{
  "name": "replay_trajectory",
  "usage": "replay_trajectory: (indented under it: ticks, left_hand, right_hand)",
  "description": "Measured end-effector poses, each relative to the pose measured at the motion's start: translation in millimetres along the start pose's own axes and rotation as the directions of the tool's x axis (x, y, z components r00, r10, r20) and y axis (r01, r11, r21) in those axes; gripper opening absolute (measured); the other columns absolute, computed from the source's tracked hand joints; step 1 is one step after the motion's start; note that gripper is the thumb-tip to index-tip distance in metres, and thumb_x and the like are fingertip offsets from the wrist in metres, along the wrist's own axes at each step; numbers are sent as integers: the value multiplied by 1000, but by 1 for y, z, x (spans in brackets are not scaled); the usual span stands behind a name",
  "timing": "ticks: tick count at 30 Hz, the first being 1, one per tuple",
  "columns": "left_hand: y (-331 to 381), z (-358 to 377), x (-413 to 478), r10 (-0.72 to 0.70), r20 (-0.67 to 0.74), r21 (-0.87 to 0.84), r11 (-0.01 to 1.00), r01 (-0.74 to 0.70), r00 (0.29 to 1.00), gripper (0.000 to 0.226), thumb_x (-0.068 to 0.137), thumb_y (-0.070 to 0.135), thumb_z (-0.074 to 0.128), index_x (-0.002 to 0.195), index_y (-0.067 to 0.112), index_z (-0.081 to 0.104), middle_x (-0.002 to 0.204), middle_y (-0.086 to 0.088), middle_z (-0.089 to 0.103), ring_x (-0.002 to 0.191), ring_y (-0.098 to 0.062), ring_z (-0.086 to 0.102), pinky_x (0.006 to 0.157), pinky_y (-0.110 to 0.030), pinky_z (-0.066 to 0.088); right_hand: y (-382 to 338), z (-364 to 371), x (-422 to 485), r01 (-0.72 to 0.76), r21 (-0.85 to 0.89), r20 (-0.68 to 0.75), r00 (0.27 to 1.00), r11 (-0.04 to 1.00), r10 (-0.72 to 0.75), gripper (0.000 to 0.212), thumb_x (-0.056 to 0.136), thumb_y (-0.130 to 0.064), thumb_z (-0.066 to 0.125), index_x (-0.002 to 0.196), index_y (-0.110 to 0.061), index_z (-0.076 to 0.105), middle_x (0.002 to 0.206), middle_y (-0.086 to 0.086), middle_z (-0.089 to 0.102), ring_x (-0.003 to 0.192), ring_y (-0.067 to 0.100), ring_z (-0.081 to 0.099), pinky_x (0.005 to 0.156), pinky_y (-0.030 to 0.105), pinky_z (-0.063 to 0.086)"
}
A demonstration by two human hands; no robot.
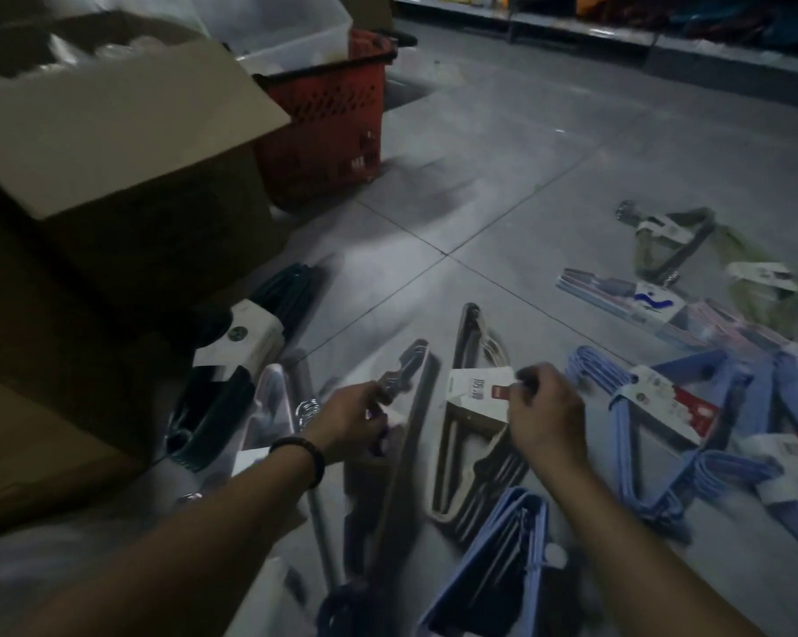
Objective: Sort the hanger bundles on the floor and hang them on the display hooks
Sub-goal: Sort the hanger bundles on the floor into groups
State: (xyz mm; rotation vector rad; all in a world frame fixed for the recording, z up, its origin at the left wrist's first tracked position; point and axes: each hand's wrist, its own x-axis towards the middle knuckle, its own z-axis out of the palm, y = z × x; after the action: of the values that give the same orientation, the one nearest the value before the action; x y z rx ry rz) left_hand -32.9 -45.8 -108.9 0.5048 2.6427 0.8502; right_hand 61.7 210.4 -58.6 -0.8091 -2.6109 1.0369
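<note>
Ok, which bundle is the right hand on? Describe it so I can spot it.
Start at the cardboard box on the left, then drop to the floor tiles just in front of the person. The right hand pinches the white card sleeve of the beige hanger bundle; the bundles to its right are light blue.

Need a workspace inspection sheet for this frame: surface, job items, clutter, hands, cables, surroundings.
Surface: grey tiled floor, dim light.
Job's things: beige hanger bundle and dark hanger bundle lie centre; blue hanger bundles at right; dark green bundle at left; olive bundles far right. None hung yet.
Clutter: open cardboard box, red shopping basket, clear plastic bin.
Hands: left hand grips the dark bundle; right hand pinches the beige bundle's card label.
Cables: nothing seen.
Surroundings: store shelving behind; display hooks not in view.
</note>
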Motion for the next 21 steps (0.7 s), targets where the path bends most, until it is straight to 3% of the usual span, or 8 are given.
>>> replay_trajectory:
  ticks: [3,6,9,11,14,18,21]
  left_hand:
    - [-41,-38,-25,-107,50,71,992,103,993,18,101,23,66,118,20,70,109,-1,73,97,-17,69,86,-32,58]
    - [-74,-61,-54,-78,-2,50,996,78,997,18,103,25,63,120,24,67,107,4,69,97,-12,67,82,-28,55]
    - [-98,-58,-87,-68,46,110,992,62,997,28,100,16,64,124,31,65,113,8,63,99,-12,65,86,-32,58]
    - [-110,-47,-103,-73,115,237,970,44,991,30,95,29,70,122,38,63,120,10,55,104,-14,59,90,-37,58]
    - [-113,-37,-110,-39,49,301,953,22,998,27,94,40,64,120,40,60,122,10,49,104,-15,53,87,-34,53]
    - [-105,-28,-100,-111,-4,228,968,109,994,27,97,37,63,122,25,63,127,-2,59,111,-24,60,92,-33,51]
    - [-97,-34,-87,-228,95,206,957,205,969,29,95,35,66,121,23,61,128,-6,67,116,-28,63,99,-39,53]
  right_hand:
    - [-56,31,-21,133,-51,303,946,990,-111,7,100,-28,64,104,-23,66,100,1,68,89,19,62,74,29,43]
    - [-91,86,-57,177,-134,526,846,975,-81,19,100,-35,66,111,-20,70,107,2,72,93,18,67,78,30,51]
    - [-99,130,-98,266,-305,563,825,914,-52,31,97,-41,60,116,-17,69,122,10,71,110,29,68,92,36,56]
    - [-96,149,-117,267,-439,592,804,858,53,45,99,-47,59,132,-15,63,136,13,65,121,31,64,98,38,52]
    - [-88,167,-139,232,-565,593,781,791,194,51,98,-44,65,138,-14,58,141,15,60,124,32,62,97,40,54]
    - [-85,167,-143,172,-570,539,816,804,208,37,97,-30,68,131,-18,63,133,9,67,121,29,65,92,38,56]
    - [-91,162,-136,-1,-412,483,848,911,220,37,98,-29,64,134,-23,62,133,6,68,120,29,65,87,33,52]
